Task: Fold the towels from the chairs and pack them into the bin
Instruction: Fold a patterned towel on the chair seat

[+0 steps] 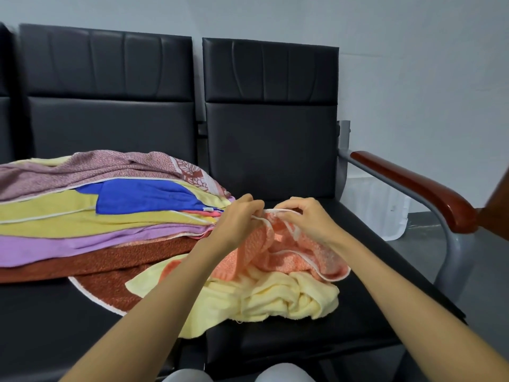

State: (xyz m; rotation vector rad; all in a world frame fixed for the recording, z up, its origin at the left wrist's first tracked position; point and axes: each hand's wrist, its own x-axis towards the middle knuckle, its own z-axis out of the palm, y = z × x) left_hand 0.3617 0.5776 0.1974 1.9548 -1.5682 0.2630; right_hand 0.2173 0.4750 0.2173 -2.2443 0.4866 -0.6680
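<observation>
- Two black padded chairs (271, 150) stand side by side against a pale wall; the right one has a grey metal arm topped with a reddish-brown wooden armrest (413, 186).
- A sprawling stack of unfolded towels (82, 216) covers the left seat — pink patterned on top, then blue, yellow, lilac and rust-brown layers, the rust one spilling forward over the seat edge.
- A crumpled pale yellow terry towel (275, 296) lies across the gap between the seats, mostly on the right chair.
- A salmon-orange towel with white edging (297, 257) rests bunched on top of the yellow one.
- A translucent white plastic bin (374, 213) sits on the floor beyond the right chair, seen under the armrest.
- The left hand (238, 216) pinches the salmon towel's white hem, fingers closed on it.
- The right hand (305, 219) grips the same hem just beside — knuckles curled.
</observation>
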